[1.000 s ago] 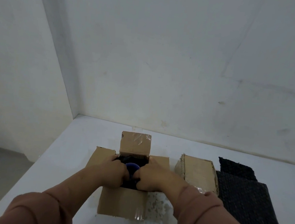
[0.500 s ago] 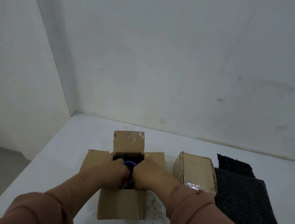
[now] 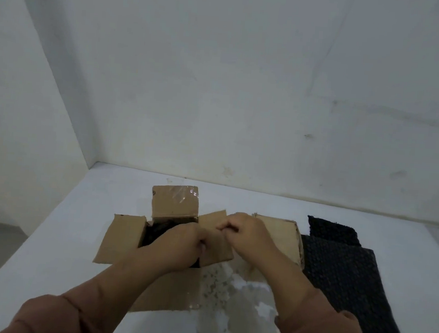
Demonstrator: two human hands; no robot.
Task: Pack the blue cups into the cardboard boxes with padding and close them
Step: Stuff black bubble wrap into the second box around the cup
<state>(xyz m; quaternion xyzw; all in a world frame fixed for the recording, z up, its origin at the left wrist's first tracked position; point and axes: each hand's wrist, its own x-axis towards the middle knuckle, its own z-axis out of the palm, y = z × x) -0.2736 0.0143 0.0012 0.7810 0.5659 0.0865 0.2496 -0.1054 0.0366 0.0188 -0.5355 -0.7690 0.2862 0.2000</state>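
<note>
1. At 6 o'clock on the table (image 3: 58, 232), the open box (image 3: 166, 288) stands with four flaps spread; your left hand (image 3: 178, 244) is over its mouth, fingers curled down inside. What they grip I cannot tell.
2. Your right hand (image 3: 247, 234) is closed in a pinch on the right flap (image 3: 217, 242), at 3 o'clock of the opening.
3. The cup is not visible now; I judge it sits inside the box under your left hand, in the dark padding (image 3: 155, 233).
4. To do this step well, press the padding flat below the rim, take the left hand out, then fold the right flap over. Fold the opposite flap next, so the flaps do not catch.
5. Count: two boxes, one open and one closed box (image 3: 283, 237) at 3 o'clock, just beside the open one.
6. Count: spare black sheets (image 3: 346, 276) lie at 4 o'clock; at least two layers, the exact number I cannot tell. Cups seen: none.
</note>
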